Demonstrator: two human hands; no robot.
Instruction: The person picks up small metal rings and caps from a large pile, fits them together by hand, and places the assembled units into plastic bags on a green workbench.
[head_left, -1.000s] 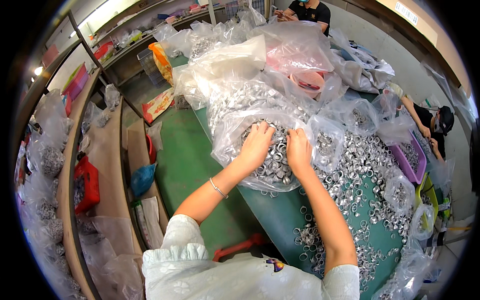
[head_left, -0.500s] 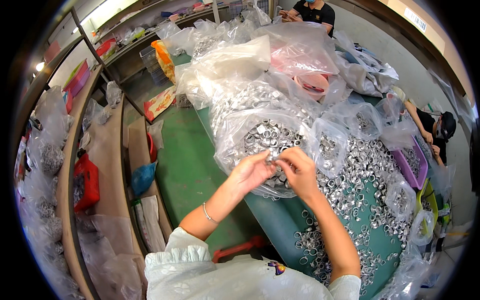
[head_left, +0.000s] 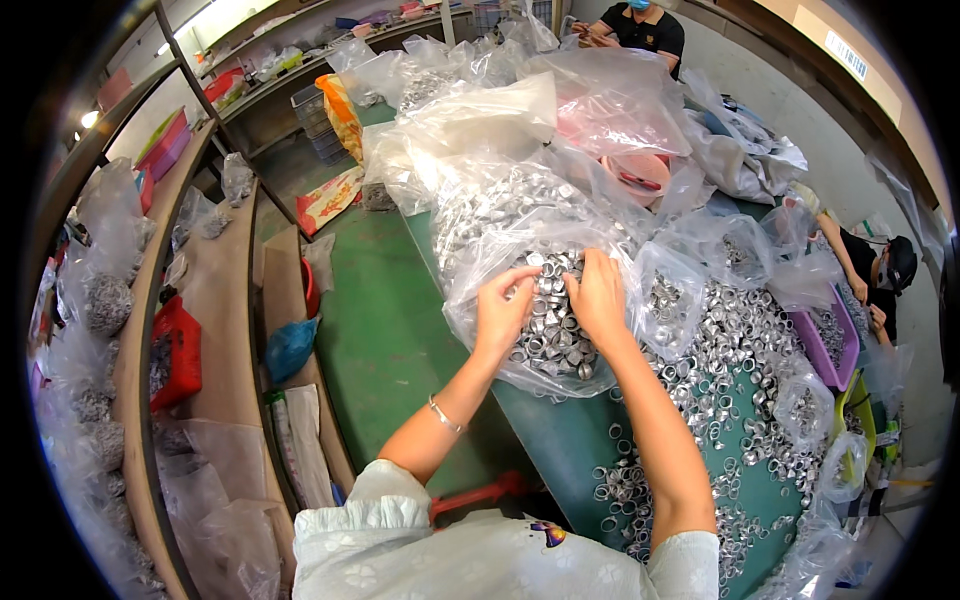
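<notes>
Both hands, the left hand and the right hand, now sit higher up on the bag of metal rings, closer together.

Silver rings, green table

Left hand and right hand close together, fingers curled.

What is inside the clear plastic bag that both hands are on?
The clear plastic bag is packed with small silver metal rings. The left hand and right hand cover the middle of the heap, and what lies deeper in the bag is hidden.
</notes>
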